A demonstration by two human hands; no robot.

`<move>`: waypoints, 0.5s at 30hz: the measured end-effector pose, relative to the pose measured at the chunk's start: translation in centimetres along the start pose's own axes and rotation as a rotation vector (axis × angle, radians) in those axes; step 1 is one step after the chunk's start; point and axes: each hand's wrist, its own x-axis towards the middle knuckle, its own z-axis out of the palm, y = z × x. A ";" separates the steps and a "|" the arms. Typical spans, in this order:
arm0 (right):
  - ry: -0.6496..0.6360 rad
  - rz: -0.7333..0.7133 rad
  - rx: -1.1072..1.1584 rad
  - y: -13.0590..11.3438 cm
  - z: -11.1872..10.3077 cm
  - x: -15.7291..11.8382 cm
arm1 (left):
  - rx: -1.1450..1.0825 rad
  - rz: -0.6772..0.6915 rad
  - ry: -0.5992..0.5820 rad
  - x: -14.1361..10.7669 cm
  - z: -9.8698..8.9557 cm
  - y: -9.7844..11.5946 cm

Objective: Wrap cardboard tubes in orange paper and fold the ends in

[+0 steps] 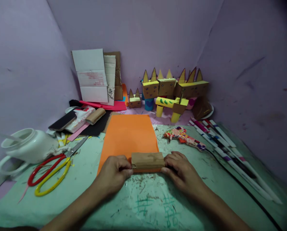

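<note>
At the centre of the frame, slightly below the middle, the left hand point(116, 170) and the right hand point(180, 170) grasp a brown cardboard tube point(148, 161) by its two ends, thumbs on the near side and fingers curled in. The tube lies level, over the near edge of an orange sheet point(131, 131).

It looks light and dry, so slipping seems unlikely; its wall is probably stiff enough for a gentle hold but would dent or crease under a hard squeeze. The ends, where the fingers are, seem the best place to hold, leaving the middle bare. The sheet appears thin and easily creased.

The fingertips and both tube openings are hidden, and I cannot tell whether the tube presses on the sheet or sits just above it. Both forearms are cut off at the bottom of the frame.

Further out, scissors point(67, 155) lie at the lower left, and a patterned glue gun point(185, 139) lies right of centre, its cord leaving at the lower right. The markers point(230, 157) at the right are blurred, and the cardboard figures point(167, 86) at the upper right partly cover one another.
</note>
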 end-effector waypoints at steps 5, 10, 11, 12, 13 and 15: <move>0.004 -0.001 0.003 0.1 0.1 -0.1 | 0.406 0.184 0.050 -1.1 -0.5 0.8; 0.020 -0.053 -0.025 -0.1 0.1 -0.4 | 0.502 0.312 0.084 -1.9 -0.5 1.0; 0.033 -0.072 -0.044 -0.3 0.1 -0.4 | 0.510 0.326 0.099 -2.0 -0.5 1.0; 0.050 -0.091 -0.067 -0.4 0.2 -0.5 | 0.519 0.334 0.106 -2.1 -0.4 0.9; 0.070 -0.107 -0.092 -0.5 0.2 -0.6 | 0.526 0.335 0.112 -2.2 -0.4 0.8; 0.100 -0.126 -0.127 -0.8 0.3 -0.7 | 0.526 0.315 0.115 -2.3 -0.2 0.6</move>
